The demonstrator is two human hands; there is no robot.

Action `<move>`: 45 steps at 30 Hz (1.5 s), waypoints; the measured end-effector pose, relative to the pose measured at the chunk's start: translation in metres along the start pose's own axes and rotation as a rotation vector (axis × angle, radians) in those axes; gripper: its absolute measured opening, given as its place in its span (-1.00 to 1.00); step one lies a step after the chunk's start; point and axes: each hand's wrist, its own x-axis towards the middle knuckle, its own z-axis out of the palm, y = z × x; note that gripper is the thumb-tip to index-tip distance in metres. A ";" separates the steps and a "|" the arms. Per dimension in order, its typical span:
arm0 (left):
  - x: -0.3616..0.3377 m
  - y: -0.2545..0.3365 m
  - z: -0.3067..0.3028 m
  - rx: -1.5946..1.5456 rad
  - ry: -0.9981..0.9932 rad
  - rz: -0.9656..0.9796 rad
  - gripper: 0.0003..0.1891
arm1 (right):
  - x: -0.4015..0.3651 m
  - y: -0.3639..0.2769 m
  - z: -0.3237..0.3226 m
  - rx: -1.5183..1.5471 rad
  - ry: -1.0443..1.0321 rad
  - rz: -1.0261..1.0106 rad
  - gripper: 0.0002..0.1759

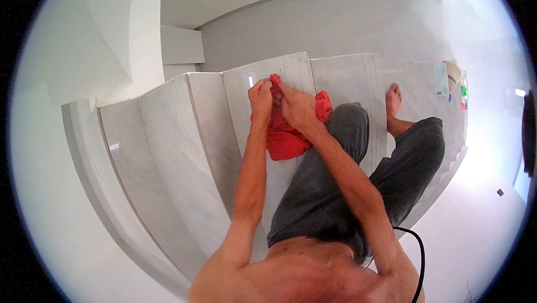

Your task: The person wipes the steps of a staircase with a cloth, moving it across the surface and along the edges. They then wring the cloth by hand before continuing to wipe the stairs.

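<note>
A bunched red cloth (pixel 286 142) hangs over the pale stair step, gripped by both hands. My left hand (pixel 260 100) is closed on its upper part, with a small tuft sticking up past the fingers. Close beside it, my right hand (pixel 298 105) has its fingers curled round the same cloth. Another red fold shows to the right of the right wrist, near my knee. The lower part of the cloth spreads out below the hands. What lies between the fingertips is too small to make out.
Pale marble stairs (pixel 176 129) run across the view, with a white wall on the left. My bare foot (pixel 394 100) rests on a step at the right. Beyond it stand a translucent container (pixel 441 79) and a beige item (pixel 453 76). A black cable (pixel 423 255) loops beside my right arm.
</note>
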 end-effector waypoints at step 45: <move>0.057 0.011 0.027 0.931 0.018 0.637 -0.86 | 0.009 -0.005 -0.015 0.170 0.055 0.098 -0.63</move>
